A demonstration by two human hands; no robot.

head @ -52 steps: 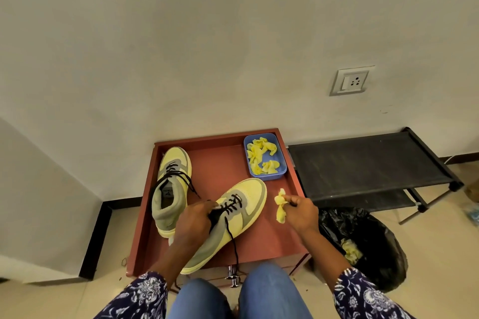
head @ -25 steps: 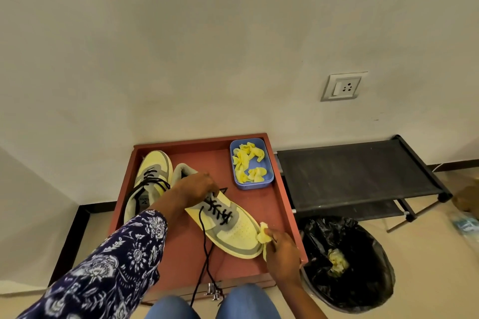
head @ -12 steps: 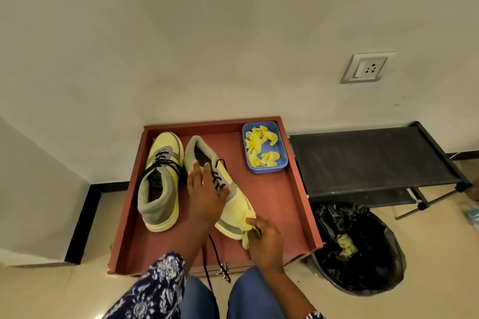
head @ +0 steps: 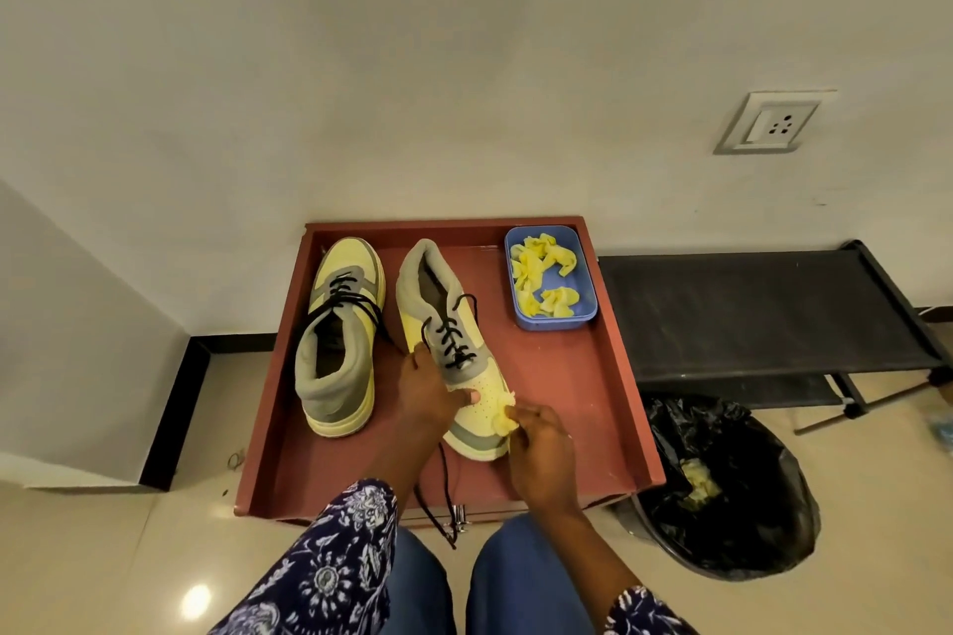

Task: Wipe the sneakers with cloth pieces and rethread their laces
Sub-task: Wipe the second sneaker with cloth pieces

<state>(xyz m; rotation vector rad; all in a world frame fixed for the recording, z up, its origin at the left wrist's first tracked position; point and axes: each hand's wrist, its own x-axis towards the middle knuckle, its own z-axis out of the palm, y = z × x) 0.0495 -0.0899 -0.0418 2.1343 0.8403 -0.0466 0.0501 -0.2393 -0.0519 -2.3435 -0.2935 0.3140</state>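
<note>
I have the red-brown tray (head: 626, 376) squarely below me now, pushed against the wall, with the black folding rack (head: 763, 309) just beside its right edge and the bin with its black liner (head: 732, 490) off the near right corner. Two seconds ago I held the right-hand sneaker (head: 448, 340) tilted up off the tray, toe towards the far edge; since then I have turned it round and laid it flat, heel to the far edge and toe to the near one, beside the other sneaker (head: 340, 340) along the left edge, which has not moved. My left hand (head: 428, 392) lies over the midfoot with fingers wrapped round the left side and thumb across the toe box, pinning the shoe down. My right hand (head: 541, 448), which was out in the air with the yellow cloth piece (head: 504, 420), now pinches that cloth against the right side of the toe. I judge the wiping of this shoe has just begun; its black lace (head: 443, 490) trails loose over the near edge, so rethreading is left. Spare cloth pieces sit in the blue container (head: 588, 283) at the far right corner.
</note>
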